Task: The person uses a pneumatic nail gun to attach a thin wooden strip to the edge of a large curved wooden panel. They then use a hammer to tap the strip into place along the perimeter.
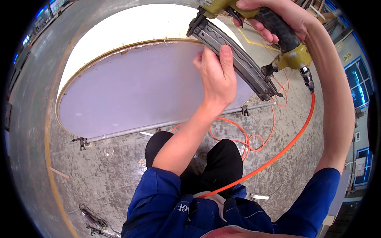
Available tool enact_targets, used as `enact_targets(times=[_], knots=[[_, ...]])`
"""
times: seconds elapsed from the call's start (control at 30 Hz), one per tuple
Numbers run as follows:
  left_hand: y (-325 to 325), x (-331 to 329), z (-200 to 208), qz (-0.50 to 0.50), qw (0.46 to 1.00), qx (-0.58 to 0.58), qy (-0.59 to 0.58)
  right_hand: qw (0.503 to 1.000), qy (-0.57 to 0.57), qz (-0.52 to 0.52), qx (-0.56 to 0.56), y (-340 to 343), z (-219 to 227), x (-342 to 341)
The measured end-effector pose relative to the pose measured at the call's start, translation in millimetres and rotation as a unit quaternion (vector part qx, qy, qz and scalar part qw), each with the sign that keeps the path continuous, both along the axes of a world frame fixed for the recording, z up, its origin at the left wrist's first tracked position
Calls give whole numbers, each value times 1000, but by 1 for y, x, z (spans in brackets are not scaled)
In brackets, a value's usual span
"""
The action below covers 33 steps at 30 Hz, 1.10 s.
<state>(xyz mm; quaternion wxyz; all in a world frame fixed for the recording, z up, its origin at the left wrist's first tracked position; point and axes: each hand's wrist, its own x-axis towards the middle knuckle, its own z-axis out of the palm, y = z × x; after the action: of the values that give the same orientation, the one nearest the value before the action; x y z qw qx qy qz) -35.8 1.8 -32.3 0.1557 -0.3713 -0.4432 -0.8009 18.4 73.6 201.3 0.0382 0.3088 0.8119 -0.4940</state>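
Note:
My right hand point(287, 18) is wrapped round the black grip of a yellow-green air nail gun point(238, 51), raised at the upper right. Its long dark magazine slants down toward the right, and an orange air hose point(303, 125) runs from the handle end. Beside the magazine, my left hand point(218, 75) has its fingers curled and its thumb up; whatever is inside the fingers is hidden. Beneath that hand stands a large curved piece with a flat grey-lilac panel point(135, 87) and a pale, bright sheet point(131, 25) bent along its rounded edge.
A metal bar clamp point(158, 125) lies along the panel's near straight edge. Loops of orange hose point(248, 141) spread over the grey concrete floor point(115, 174). A dark corded tool point(93, 218) lies at the lower left. Window panes point(359, 81) show at the right.

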Motion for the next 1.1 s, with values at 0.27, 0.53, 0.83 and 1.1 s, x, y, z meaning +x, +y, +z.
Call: enact_targets(times=[0.27, 0.53, 0.83, 1.1], knots=[[4, -2, -1, 20, 999, 21, 26, 1000, 6, 17, 13, -3, 1, 3], [-4, 5, -3, 5, 998, -68, 11, 1000, 13, 10, 16, 0, 1, 7], [7, 10, -10, 15, 994, -103, 20, 999, 23, 21, 8, 11, -3, 17], [5, 8, -9, -36, 998, -47, -5, 997, 27, 61, 30, 8, -8, 15]])
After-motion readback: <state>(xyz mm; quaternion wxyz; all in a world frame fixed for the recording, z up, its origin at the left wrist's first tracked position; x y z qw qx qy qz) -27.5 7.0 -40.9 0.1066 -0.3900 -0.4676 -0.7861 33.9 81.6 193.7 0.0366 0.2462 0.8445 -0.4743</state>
